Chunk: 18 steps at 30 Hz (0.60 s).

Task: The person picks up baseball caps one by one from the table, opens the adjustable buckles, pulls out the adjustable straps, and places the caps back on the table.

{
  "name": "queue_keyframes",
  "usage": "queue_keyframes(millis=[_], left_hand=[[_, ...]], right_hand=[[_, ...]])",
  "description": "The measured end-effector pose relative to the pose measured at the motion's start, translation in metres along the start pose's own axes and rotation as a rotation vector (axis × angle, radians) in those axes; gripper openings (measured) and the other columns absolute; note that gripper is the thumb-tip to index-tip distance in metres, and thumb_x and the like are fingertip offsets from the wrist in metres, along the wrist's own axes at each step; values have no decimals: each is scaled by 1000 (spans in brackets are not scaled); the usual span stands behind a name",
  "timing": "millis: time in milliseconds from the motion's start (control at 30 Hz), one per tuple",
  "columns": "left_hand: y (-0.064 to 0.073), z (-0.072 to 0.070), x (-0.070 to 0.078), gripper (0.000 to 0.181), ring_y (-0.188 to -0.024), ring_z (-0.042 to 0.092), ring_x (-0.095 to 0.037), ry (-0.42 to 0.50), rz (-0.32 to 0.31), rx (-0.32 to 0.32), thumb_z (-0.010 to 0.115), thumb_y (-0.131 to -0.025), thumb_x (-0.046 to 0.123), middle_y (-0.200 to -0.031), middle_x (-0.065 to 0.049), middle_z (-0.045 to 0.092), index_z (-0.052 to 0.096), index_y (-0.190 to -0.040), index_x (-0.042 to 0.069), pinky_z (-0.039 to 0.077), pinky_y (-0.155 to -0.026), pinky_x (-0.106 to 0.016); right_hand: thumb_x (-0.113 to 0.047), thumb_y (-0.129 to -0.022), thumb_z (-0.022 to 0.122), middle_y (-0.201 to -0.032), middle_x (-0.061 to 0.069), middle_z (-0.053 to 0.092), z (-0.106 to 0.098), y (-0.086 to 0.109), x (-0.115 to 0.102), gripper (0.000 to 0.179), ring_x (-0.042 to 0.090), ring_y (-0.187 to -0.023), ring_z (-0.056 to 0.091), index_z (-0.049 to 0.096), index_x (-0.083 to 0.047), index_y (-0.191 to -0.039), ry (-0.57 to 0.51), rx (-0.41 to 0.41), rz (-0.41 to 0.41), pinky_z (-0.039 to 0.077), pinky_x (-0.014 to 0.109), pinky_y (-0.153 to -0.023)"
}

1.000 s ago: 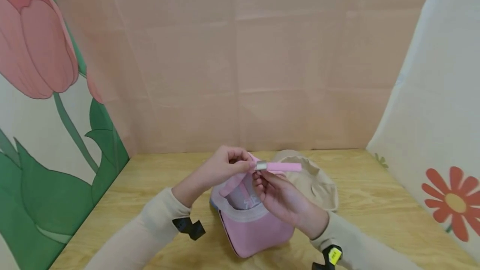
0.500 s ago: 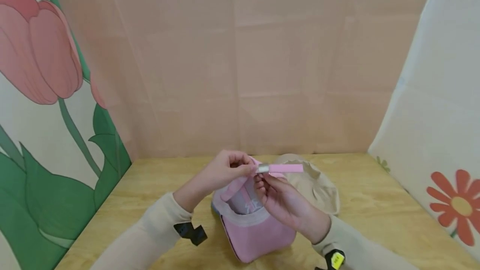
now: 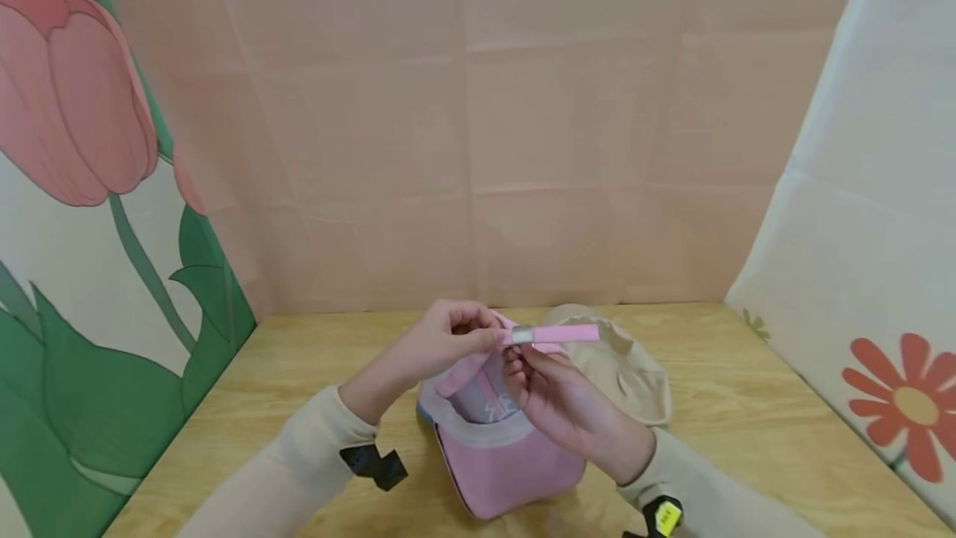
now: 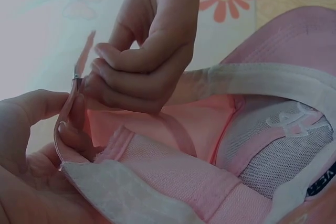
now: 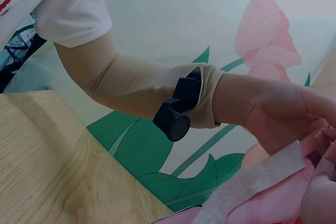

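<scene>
A pink cap [image 3: 515, 476] lies tipped on the table with its brim toward me and its opening up. In the left wrist view, its inside shows grey mesh [image 4: 283, 153] and a pale sweatband [image 4: 252, 80]. From its back runs a pink strap [image 3: 568, 334], whose free end sticks out to the right through a silver buckle [image 3: 522, 335]. My left hand [image 3: 429, 349] pinches the strap just left of the buckle. Thumb and fingers of my right hand [image 3: 578, 409] pinch at the buckle from below. The exact contact under the right fingertips is hidden.
A beige fabric cap [image 3: 635, 368] lies behind the right hand on the wooden table [image 3: 299, 372]. A pinkish backdrop [image 3: 478, 123] closes the rear. Flower-printed panels stand at the left [image 3: 97, 289] and right [image 3: 859, 272].
Both hands keep their places on the strap and buckle, and the strap's free end looks the same length. Only the head view shifts slightly.
</scene>
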<state>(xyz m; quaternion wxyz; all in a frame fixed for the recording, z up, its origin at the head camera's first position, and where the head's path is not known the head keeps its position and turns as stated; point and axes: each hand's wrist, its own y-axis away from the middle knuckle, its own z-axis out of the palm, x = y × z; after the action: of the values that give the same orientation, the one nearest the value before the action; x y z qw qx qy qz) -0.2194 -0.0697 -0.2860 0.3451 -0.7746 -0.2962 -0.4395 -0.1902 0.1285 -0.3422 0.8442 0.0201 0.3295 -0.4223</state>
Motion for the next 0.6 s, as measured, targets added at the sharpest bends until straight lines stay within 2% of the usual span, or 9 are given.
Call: queue_keyframes(millis=[200,367,433,600], left_hand=[[1,-1,2,15,-69,50,-10,0,1,-4,61,-94,9,-91,-20,64,63,-92,-6,43,-61,-20],[0,-4,5,16,-68,50,-11,-15,11,-3,61,-94,10,-84,-12,63,64,-91,-5,44,-61,-22],[1,-5,7,15,-68,49,-10,-24,3,0,61,-94,10,-82,-6,62,64,-92,-5,44,-61,-22],[2,-6,14,15,-68,50,-9,-35,-22,1,63,-93,11,-81,-1,62,66,-94,-4,46,-64,-22]], right_hand=[[-11,-105,36,-102,4,61,2,1,0,30,9,-93,57,64,-2,-111,6,3,-3,48,15,-82],[-10,-105,37,-102,4,62,2,-2,1,31,8,-93,58,66,-3,-111,37,11,-18,48,14,-82],[-10,-105,37,-101,4,63,3,-4,2,30,8,-92,58,67,-4,-109,47,13,-23,48,14,-82],[-9,-105,37,-100,3,64,6,-6,3,31,8,-92,59,68,-5,-108,63,13,-29,48,13,-81]])
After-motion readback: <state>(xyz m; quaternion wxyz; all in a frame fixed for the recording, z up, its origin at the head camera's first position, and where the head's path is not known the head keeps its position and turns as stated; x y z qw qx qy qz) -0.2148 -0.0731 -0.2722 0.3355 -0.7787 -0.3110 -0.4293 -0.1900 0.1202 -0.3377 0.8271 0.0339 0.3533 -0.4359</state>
